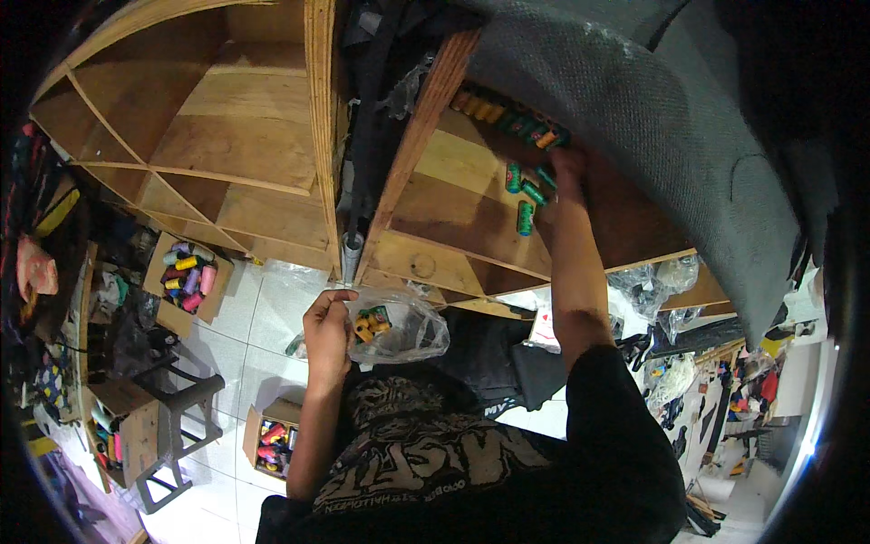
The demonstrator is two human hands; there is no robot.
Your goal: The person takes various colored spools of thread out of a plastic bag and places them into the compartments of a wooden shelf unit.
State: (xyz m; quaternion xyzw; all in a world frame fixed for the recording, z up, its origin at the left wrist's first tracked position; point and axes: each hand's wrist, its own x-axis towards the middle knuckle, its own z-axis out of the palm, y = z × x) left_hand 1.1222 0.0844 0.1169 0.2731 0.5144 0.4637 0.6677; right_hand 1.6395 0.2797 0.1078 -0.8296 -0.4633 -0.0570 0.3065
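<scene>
My left hand (328, 328) grips the rim of a clear plastic bag (419, 337), fingers closed on it. Inside the bag lie several orange-yellow and green thread spools (372, 324). My right arm reaches deep into a wooden shelf compartment (435, 195). There my right hand (568, 165) is among green thread spools, close to one (546, 177) lying at its left; its fingers are too small and shaded to make out. Nearer me stand or lie other green spools (525, 218). Along the back of the compartment runs a row of orange and dark green spools (489, 111).
Dark grey textured sheeting (625, 100) hangs over the shelf's right side. Another wooden shelf unit (236, 136) is at left. Cardboard boxes of coloured spools (188, 276) and a dark stool (186, 399) stand on the left. Wooden shelf edges surround my right arm.
</scene>
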